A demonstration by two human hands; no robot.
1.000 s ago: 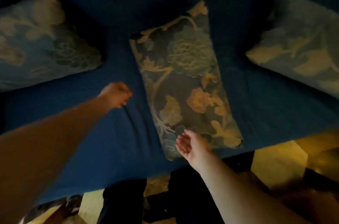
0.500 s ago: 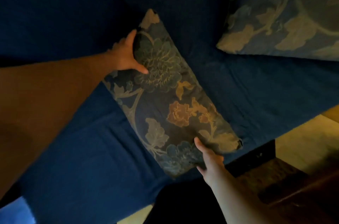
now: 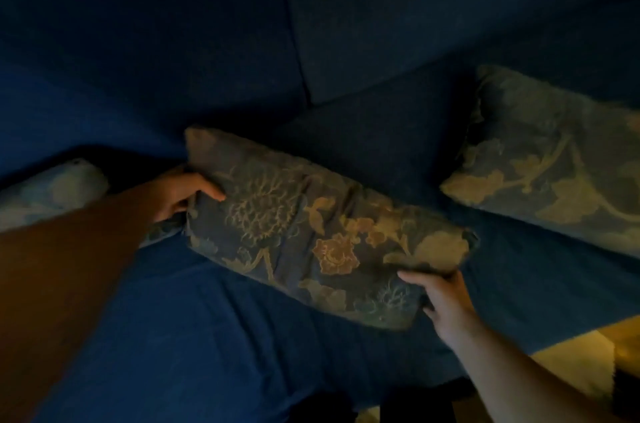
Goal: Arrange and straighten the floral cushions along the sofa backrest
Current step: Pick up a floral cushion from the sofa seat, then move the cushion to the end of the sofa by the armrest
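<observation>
Left hand: the left hand grips the far left end of the middle cushion, thumb on the patterned top face, the other fingers tucked under the edge.
Right hand: the right hand clasps the near right corner of the middle cushion, thumb on top, fingers curled beneath.
Middle cushion: a long floral cushion lying flat and slantwise on the sofa seat, its left end nearer the backrest, its right end nearer the seat's front edge; it does not lean on the backrest.
Left cushion: a second floral cushion lies left of the middle cushion, partly hidden by the left forearm; whether the two touch I cannot tell.
Right cushion: a third floral cushion lies right of the middle cushion, apart from it, with bare blue seat between them.
Floor: a pale strip of floor shows beyond the seat's front edge, right of the right forearm.
</observation>
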